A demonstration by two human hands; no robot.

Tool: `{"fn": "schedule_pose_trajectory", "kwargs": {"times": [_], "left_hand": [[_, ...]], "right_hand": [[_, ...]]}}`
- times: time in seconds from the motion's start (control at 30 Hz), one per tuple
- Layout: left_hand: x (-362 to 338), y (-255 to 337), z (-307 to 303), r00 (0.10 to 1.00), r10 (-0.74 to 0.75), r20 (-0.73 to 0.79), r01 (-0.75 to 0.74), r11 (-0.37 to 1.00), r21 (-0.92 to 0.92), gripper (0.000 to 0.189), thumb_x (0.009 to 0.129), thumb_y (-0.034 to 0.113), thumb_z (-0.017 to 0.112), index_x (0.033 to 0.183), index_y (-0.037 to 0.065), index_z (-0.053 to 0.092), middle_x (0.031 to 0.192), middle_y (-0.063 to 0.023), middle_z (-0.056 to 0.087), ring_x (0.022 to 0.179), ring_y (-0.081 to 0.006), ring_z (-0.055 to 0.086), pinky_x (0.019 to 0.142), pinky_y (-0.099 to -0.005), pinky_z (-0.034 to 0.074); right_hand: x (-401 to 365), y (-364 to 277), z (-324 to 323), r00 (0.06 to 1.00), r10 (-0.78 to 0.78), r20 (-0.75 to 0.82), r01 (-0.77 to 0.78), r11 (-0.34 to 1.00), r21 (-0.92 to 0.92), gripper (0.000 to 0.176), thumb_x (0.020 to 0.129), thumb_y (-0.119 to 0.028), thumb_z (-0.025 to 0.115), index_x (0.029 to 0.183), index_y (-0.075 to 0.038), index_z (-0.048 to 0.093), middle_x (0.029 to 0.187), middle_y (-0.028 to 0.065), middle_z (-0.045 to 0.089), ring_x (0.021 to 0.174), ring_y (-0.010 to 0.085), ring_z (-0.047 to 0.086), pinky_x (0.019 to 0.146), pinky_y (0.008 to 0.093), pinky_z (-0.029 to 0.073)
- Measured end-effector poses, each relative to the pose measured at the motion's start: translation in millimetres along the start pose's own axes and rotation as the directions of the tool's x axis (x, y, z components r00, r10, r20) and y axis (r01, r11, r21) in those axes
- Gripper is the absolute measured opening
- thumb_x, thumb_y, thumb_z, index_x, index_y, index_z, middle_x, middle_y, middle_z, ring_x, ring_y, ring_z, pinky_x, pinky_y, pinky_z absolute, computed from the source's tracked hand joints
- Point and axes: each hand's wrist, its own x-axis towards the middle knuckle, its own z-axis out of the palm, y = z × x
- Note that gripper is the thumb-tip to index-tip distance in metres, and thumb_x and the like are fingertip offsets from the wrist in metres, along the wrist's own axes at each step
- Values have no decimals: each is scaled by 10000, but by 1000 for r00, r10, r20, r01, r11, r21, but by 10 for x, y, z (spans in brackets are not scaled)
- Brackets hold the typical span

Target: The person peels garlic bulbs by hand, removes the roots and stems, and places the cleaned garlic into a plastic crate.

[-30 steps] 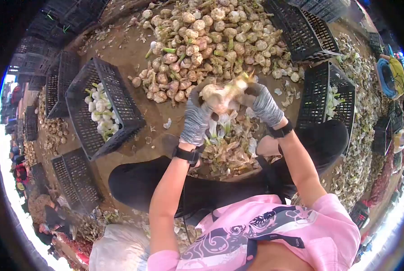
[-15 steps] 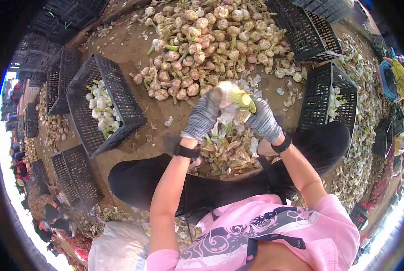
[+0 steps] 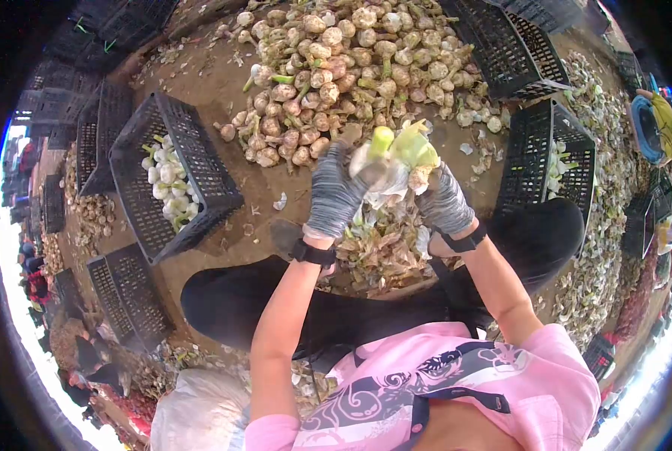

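Observation:
A garlic bulb [image 3: 360, 159] with a thick, cut green stem is gripped in my left hand [image 3: 332, 192], in a grey striped glove. Close beside it, my gloved right hand [image 3: 445, 199] has its fingers closed on pale green and whitish outer husk [image 3: 417, 150] of garlic. Whether that husk is still joined to the bulb cannot be made out, as the fingertips are partly blurred. Beneath both hands lies a heap of dry peelings [image 3: 388, 252] between my legs. Just beyond them, a large pile of unpeeled garlic [image 3: 351, 68] covers the ground.
To the left, a black crate [image 3: 200, 161] holds clean white garlic [image 3: 172, 180]. Another black crate [image 3: 524, 161] with some white bulbs stands at the right. More crates [image 3: 512, 52] are farther back. A white sack [image 3: 200, 413] sits at lower left, and skins litter the right side.
The garlic has turned so its cut stem now points upward, and the husk has spread away to the right. My right hand has shifted slightly; my left hand keeps its grip.

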Motion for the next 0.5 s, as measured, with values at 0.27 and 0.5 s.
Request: {"fn": "schedule_pose_trajectory", "kwargs": {"times": [0.27, 0.5], "left_hand": [[18, 192, -80, 988, 115, 103, -104, 989, -106, 282, 724, 46, 673, 991, 31, 585, 934, -48, 617, 837, -123, 579, 749, -258, 472], [-26, 325, -279, 933, 62, 353, -1, 985, -172, 391, 718, 214, 706, 1038, 44, 558, 978, -43, 605, 904, -145, 566, 804, -286, 450]], "right_hand": [[-86, 124, -25, 824, 526, 208, -445, 376, 813, 328, 837, -230, 531, 1105, -44, 493, 959, 13, 560, 883, 108, 536, 779, 265, 451], [48, 198, -72, 759, 606, 239, -199, -134, 971, 267, 854, -234, 499, 1032, -37, 525, 920, 85, 594, 864, 191, 584, 766, 327, 495]]}}
